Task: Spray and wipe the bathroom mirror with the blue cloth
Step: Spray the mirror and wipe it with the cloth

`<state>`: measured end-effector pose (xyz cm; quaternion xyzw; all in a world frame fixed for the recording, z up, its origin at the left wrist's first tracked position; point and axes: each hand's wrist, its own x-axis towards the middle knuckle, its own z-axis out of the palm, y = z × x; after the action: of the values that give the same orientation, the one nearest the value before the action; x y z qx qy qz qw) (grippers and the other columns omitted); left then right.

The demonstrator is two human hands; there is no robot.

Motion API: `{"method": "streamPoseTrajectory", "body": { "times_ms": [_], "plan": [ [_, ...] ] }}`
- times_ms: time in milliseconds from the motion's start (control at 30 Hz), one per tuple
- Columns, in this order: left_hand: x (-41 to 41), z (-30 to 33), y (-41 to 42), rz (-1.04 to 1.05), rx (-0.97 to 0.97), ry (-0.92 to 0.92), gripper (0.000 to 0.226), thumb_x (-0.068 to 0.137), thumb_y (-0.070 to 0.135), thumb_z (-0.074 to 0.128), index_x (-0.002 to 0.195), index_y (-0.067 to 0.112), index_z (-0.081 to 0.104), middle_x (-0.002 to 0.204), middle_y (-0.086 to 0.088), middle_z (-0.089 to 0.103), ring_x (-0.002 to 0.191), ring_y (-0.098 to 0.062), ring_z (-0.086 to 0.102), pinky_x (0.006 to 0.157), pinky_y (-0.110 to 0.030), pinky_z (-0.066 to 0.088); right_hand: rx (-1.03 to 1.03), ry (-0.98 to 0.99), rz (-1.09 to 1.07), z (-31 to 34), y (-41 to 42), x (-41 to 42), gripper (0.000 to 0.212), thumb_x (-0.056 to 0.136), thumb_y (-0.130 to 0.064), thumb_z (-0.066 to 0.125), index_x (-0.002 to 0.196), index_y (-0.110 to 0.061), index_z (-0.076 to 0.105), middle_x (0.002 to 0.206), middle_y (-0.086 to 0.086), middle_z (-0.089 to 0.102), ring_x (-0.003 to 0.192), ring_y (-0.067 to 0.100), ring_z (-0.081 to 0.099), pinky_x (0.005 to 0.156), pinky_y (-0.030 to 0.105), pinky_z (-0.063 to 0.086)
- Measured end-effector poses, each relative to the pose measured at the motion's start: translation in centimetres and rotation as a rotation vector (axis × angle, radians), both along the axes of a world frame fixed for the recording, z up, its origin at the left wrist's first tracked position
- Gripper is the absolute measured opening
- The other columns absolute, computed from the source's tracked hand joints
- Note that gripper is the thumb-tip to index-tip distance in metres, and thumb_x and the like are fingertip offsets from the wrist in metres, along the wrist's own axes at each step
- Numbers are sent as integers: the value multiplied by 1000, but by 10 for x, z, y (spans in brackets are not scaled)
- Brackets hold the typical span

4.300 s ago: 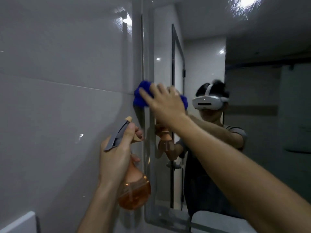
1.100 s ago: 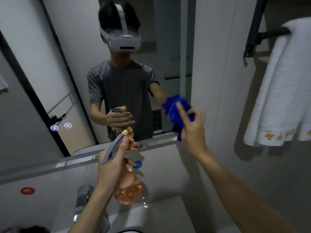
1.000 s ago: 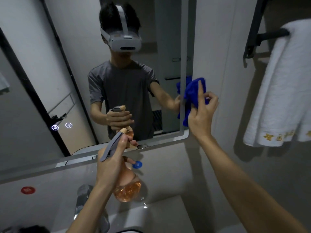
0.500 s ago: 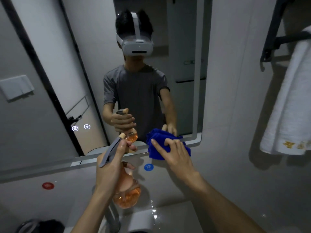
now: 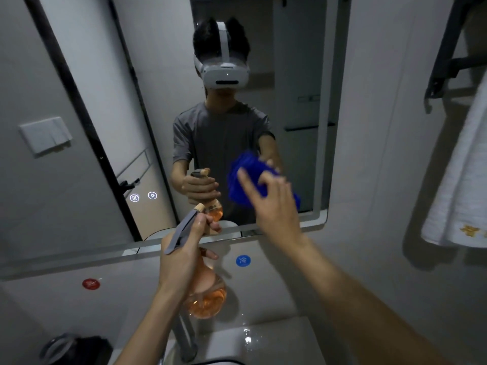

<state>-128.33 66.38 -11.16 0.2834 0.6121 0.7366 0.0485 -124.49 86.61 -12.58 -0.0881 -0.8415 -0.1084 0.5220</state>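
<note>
The bathroom mirror [image 5: 110,122] fills the upper left and middle of the head view and reflects a person in a grey shirt with a white headset. My right hand [image 5: 274,206] presses the bunched blue cloth [image 5: 242,180] flat against the glass near the mirror's lower right corner; the cloth is blurred. My left hand [image 5: 181,254] grips the neck and grey trigger of a round spray bottle [image 5: 208,299] with orange liquid, held below the mirror's bottom edge with its nozzle toward the glass.
A white towel [image 5: 463,180] hangs from a dark rack [image 5: 445,61] on the right wall. Under the mirror are a red sticker [image 5: 91,283] and a blue sticker [image 5: 243,260], a chrome tap [image 5: 184,338] and a white basin rim [image 5: 263,343]. A dark bin [image 5: 73,350] sits lower left.
My right hand has carried the cloth up from the mirror's bottom edge onto the glass, after sweeping down from the right edge. The bottle in my left hand has stayed about where it was.
</note>
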Motion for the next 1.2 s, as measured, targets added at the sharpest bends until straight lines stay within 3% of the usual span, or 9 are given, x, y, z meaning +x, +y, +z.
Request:
{"method": "streamPoseTrajectory", "body": {
  "times_ms": [100, 233, 333, 467, 633, 767, 900, 1033, 1200],
  "plan": [
    [3, -7, 0, 13, -43, -13, 30, 95, 38, 56, 101, 14, 72, 91, -7, 75, 88, -24, 71, 61, -42, 56, 63, -259, 22, -63, -8, 9, 104, 70, -8, 80, 154, -26, 20, 124, 13, 37, 101, 28, 51, 84, 42, 50],
    [2, -19, -7, 72, -81, -70, 28, 95, 37, 59, 102, 15, 74, 91, -9, 76, 92, -27, 72, 71, -54, 56, 65, -341, 11, -75, 2, 25, 113, 58, -11, 88, 152, -27, 27, 122, 11, 40, 100, 28, 49, 79, 42, 52],
    [-3, -21, -17, 143, -83, -109, 28, 94, 39, 61, 99, 16, 74, 89, -8, 76, 91, -28, 72, 74, -56, 56, -36, -277, 13, -60, 14, 36, 114, 53, -5, 90, 150, -24, 33, 122, 11, 39, 104, 27, 45, 77, 43, 53],
    [-6, -23, -26, 183, -109, -104, 28, 94, 40, 59, 94, 15, 73, 85, -8, 76, 84, -25, 72, 60, -38, 59, -88, -255, 9, -52, 18, 44, 115, 48, 2, 90, 148, -20, 38, 122, 12, 39, 106, 26, 43, 76, 42, 55],
    [-7, -18, -31, 196, -82, -107, 32, 94, 41, 59, 92, 12, 71, 80, -13, 73, 75, -23, 69, 52, -29, 55, -195, -246, 25, -58, 16, 37, 116, 54, 4, 86, 152, -22, 30, 126, 11, 39, 109, 27, 44, 78, 40, 54],
    [-11, -12, -40, 157, -59, -112, 31, 94, 40, 60, 92, 13, 73, 82, -13, 73, 78, -27, 70, 59, -39, 56, -291, -127, 41, -49, 5, 25, 113, 63, 7, 80, 153, -25, 20, 123, 12, 39, 105, 26, 44, 74, 38, 54],
    [-15, -1, -57, 71, -29, -99, 24, 96, 33, 59, 98, 14, 74, 91, -14, 74, 87, -35, 70, 69, -49, 55, -302, 139, 105, 15, -5, 1, 88, 79, 5, 63, 152, -20, 21, 122, 12, 35, 106, 28, 42, 82, 39, 49],
    [-18, 11, -76, 51, -23, -57, 20, 95, 34, 58, 87, 35, 77, 90, -10, 75, 82, -27, 70, 67, -44, 54, -380, 339, 63, 93, -28, -28, 67, 88, -22, 44, 152, -16, 25, 121, 14, 40, 108, 25, 42, 87, 33, 41],
    [-32, 16, -96, 27, 6, -53, 20, 94, 35, 60, 90, 24, 77, 90, -14, 74, 92, -33, 70, 68, -46, 52, -193, 152, -23, 53, -74, -49, 76, 86, -13, 55, 154, -21, 24, 126, 14, 38, 108, 27, 42, 91, 39, 41]
  ]
}}
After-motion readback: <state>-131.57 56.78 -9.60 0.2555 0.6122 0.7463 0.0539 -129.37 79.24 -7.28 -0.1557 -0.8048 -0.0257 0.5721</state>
